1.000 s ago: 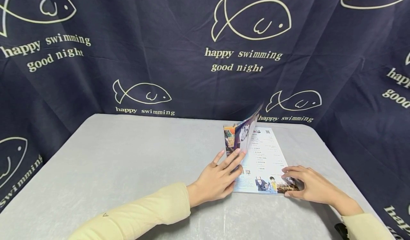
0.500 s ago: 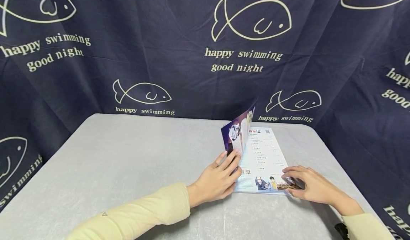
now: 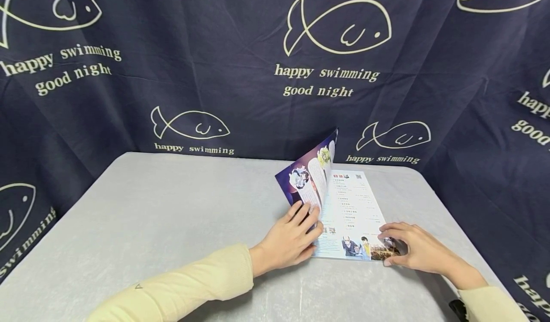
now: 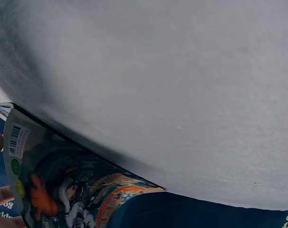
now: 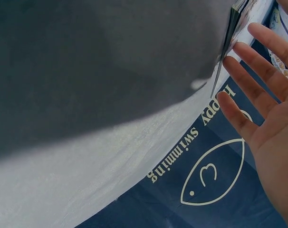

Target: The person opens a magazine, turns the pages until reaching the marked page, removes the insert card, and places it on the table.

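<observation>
A magazine (image 3: 354, 217) lies on the table at the right, showing a white printed page with small pictures along its bottom. Its front cover (image 3: 307, 178) stands partly raised, leaning left, dark purple with cartoon figures inside. Fairly straight fingers of my left hand (image 3: 285, 238) press on the lower part of this cover. The left wrist view shows the cover's outer face (image 4: 63, 190) with a barcode, and fingertips at the left edge. My right hand (image 3: 423, 250) rests at the magazine's lower right corner. In the right wrist view its relaxed fingers (image 5: 263, 61) touch the page edges (image 5: 233, 26).
The magazine lies on a light grey table (image 3: 185, 207) with rounded far corners. A dark blue curtain (image 3: 253, 73) with fish drawings and lettering surrounds its back and sides. A small black object (image 3: 458, 308) shows beside the right sleeve.
The cover has swung further left, and more of its purple inner face shows. My left hand has shifted slightly left with it. The right hand stays at the lower corner.
</observation>
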Available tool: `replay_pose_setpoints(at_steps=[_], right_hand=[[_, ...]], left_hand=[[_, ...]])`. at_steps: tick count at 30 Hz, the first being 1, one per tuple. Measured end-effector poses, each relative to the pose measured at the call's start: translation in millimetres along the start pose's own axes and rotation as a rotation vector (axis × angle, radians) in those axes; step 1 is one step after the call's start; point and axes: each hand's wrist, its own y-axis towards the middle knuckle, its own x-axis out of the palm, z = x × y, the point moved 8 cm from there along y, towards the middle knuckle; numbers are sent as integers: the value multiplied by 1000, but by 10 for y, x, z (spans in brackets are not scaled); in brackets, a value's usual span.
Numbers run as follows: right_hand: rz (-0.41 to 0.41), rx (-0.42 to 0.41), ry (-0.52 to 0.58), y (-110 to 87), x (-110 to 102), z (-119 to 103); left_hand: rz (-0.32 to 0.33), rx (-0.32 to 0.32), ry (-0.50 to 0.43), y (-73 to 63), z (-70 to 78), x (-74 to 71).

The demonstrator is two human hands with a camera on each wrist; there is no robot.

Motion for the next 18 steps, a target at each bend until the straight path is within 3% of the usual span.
replay_pose_setpoints(at_steps=[8, 18], right_hand=[[5, -15, -6, 8, -16, -14], [18, -30, 12, 20, -61, -14]], left_hand=[[16, -37, -16, -23, -44, 32], [-35, -69, -15, -85, -102, 68]])
